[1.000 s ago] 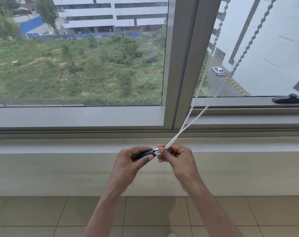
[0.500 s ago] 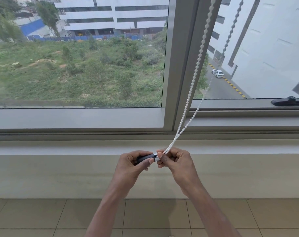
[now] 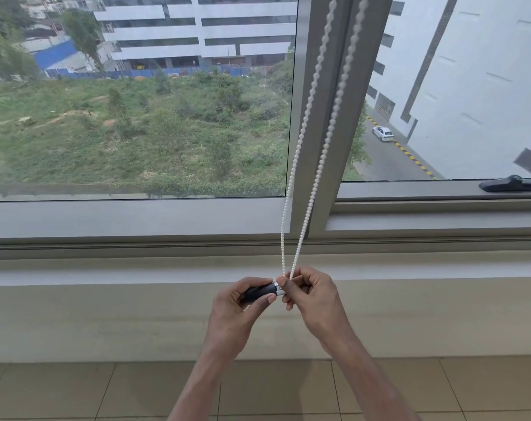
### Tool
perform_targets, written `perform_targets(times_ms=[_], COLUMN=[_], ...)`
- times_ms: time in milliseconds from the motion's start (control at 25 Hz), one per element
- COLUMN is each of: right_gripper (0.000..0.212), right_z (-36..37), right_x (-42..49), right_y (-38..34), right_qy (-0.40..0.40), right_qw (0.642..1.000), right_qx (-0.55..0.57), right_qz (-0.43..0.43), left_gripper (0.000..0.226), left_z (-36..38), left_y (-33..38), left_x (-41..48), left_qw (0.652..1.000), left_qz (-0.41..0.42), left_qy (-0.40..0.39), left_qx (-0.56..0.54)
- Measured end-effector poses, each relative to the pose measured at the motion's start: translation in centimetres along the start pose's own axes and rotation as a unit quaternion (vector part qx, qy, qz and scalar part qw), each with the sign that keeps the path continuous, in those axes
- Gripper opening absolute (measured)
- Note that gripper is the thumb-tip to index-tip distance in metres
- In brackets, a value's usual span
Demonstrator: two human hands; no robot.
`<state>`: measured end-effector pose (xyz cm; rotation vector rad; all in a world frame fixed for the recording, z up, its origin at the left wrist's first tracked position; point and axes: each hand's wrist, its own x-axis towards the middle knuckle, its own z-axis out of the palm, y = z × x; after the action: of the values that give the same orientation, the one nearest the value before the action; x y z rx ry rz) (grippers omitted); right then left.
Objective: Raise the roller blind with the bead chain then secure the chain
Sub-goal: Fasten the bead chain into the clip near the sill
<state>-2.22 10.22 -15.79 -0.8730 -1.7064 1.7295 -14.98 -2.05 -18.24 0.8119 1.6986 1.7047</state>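
A white bead chain (image 3: 314,180) hangs in two strands from above the frame, in front of the grey window post (image 3: 325,117), down to my hands. My left hand (image 3: 243,311) is closed around a small black cylindrical piece with a white end (image 3: 262,291). My right hand (image 3: 312,299) pinches the bottom of the chain loop right at that white end. Both hands meet in front of the pale wall below the sill. The blind itself is out of view above.
A white sill ledge (image 3: 106,271) runs under the window. A black window handle (image 3: 508,185) lies on the right sash frame. Beige floor tiles (image 3: 76,390) are below the wall.
The chain strands swung from leaning right to hanging nearly straight down the post. My hands stayed joined on the black piece and the chain and sit lower in the view.
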Motion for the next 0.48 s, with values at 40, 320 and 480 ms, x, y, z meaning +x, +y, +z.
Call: perform_targets(times_ms=[40, 320, 480], right_gripper=[0.011, 0.01, 0.018], right_z=[0.1, 1.2, 1.1], right_x=[0.1, 0.4, 0.9], right_y=[0.1, 1.9, 1.8], right_qy=[-0.001, 0.018, 0.04], right_qw=[1.0, 0.998, 0.993], right_qx=[-0.002, -0.055, -0.102], right_qz=[-0.002, -0.04, -0.054], left_gripper=[0.024, 0.028, 0.009], left_z=[0.2, 1.4, 2.0], left_y=[-0.2, -1.4, -1.5], left_x=[0.0, 0.7, 2.2], left_qw=[1.0, 0.994, 0.993], left_qz=[0.0, 0.003, 0.016], left_qy=[0.0, -0.008, 0.012], left_qx=[0.006, 0.107, 0.117])
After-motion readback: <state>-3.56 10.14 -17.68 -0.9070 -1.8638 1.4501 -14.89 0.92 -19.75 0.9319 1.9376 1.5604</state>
